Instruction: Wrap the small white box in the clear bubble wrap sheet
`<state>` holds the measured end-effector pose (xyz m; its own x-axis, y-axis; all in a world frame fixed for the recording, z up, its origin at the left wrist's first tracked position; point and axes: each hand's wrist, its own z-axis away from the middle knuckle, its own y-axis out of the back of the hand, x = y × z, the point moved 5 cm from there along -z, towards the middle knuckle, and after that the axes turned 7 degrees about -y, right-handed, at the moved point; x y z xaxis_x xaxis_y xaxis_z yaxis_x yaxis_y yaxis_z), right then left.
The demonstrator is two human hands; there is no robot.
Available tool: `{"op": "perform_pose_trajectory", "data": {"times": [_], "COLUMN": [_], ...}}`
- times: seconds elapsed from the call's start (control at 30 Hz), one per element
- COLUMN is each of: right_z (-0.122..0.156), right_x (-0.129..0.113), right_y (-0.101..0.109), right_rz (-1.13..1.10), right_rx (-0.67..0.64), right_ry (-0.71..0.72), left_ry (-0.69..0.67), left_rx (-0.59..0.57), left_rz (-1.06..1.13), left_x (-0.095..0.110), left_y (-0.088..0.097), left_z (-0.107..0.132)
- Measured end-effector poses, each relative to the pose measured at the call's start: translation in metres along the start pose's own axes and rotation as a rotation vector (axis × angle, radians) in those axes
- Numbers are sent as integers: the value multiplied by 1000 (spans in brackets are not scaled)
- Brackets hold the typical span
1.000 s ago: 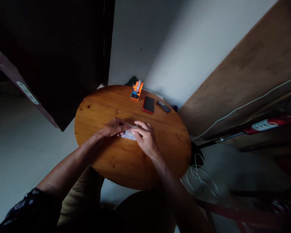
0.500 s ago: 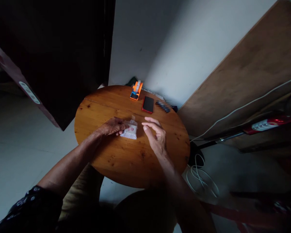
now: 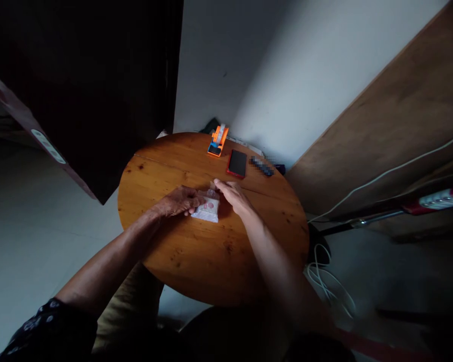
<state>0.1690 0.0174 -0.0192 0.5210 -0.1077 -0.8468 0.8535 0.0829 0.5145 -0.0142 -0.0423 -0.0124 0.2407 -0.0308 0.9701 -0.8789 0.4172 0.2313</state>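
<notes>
Drawn inward since the earlier frame, the right hand [image 3: 232,194] lies at one o'clock of the white packet [image 3: 210,208]—grip indiscernible—while the left hand [image 3: 180,200] pinches its nine-o'clock edge, apparently steadying it mid-table.

Packet [image 3: 207,210] white, reddish marks; tape dispenser [image 3: 218,141] orange; phone [image 3: 237,164] black, red-edged; sleeve [image 3: 60,329] black, pale-patterned.
</notes>
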Motion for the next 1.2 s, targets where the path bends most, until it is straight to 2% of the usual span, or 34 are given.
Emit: {"op": "perform_pose_trajectory", "data": {"times": [0.13,0.27,0.43,0.57,0.67,0.77,0.93,1.2], "right_z": [-5,16,65,96,111,118,114,113], "right_x": [-13,-34,-55,-50,-42,-37,-32,-25], "right_y": [-8,-3,-3,-11,-14,-17,-20,-20], "right_rz": [-98,-64,207,486,656,732,708,615], "right_rx": [3,55,109,175,232,246,251,269], "right_ry": [32,235,542,680,737,790,854,842], "left_ry": [12,21,33,23,10,-4,-3,-1], "left_rx": [-8,-5,13,14,19,8,16,1], "left_rz": [21,25,20,23,15,14,9,-4], "left_x": [-5,-4,0,1,2,2,2,-1], "left_y": [-1,0,0,0,0,0,0,0], "left_z": [-3,-3,-1,0,1,1,0,-1]}}
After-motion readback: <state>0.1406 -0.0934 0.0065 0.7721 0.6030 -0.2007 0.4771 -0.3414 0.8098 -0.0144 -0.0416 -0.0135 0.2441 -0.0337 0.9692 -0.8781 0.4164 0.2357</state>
